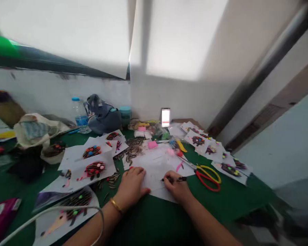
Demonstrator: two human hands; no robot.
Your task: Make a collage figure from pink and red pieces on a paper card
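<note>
A white sheet of paper [154, 165] with faint lines lies on the green tabletop in front of me. My left hand [133, 182] rests on its left part, fingers spread, with nothing held. In my right hand [176, 187] is a black pen [181, 179], its tip at the paper's surface. Just beyond the paper are a pink block [152, 145] and a pile of striped seeds [133, 149]. Scissors [207, 176] with red and yellow handles lie to the right of the sheet.
Sheets with seed-covered figures lie on the left [95, 169] and right [198, 140]. A water bottle [80, 116], a blue-grey bag [105, 118] and a lit phone [165, 118] stand along the wall. A white cable [51, 209] crosses the lower left.
</note>
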